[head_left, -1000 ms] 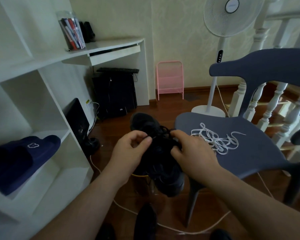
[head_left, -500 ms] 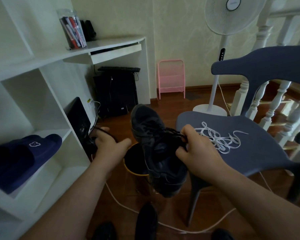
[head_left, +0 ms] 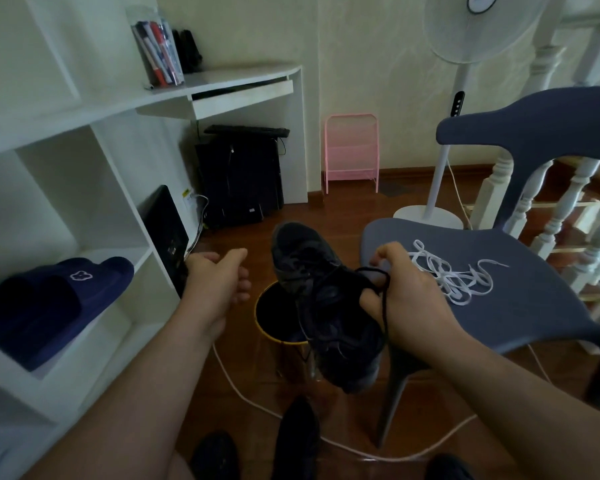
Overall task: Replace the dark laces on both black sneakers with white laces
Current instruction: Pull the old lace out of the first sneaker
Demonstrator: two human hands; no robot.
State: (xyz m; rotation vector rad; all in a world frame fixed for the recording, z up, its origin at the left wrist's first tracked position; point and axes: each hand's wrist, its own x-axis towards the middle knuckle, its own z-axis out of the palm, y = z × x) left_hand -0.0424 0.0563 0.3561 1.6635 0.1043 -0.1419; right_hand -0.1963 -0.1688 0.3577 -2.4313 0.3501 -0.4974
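While dark lace [head_left: 371, 271] remains partly threaded: black sneaker [head_left: 326, 306] held over bin [head_left: 267, 327], right hand [head_left: 406, 299] fingers curled on shoe and lace. Left hand [head_left: 219, 282] loosely curled, holding nothing visible. White laces [head_left: 454, 275] on chair [head_left: 534, 306], unused. Early stage.

Single head-worn wide-angle view, looking forward and steeply down over both forearms. Close on the left hand [head_left: 219, 282] and right hand [head_left: 400, 292], with the black sneaker [head_left: 321, 299] between them near frame centre. Faces toward a far wall behind a white desk [head_left: 243, 81] and pink rack [head_left: 352, 148]. White shelving [head_left: 84, 188] close along the left edge, blue chair [head_left: 520, 299] close on the right, wooden floor [head_left: 347, 209] below. Edges visibly bowed by the lens. No second view to overlap
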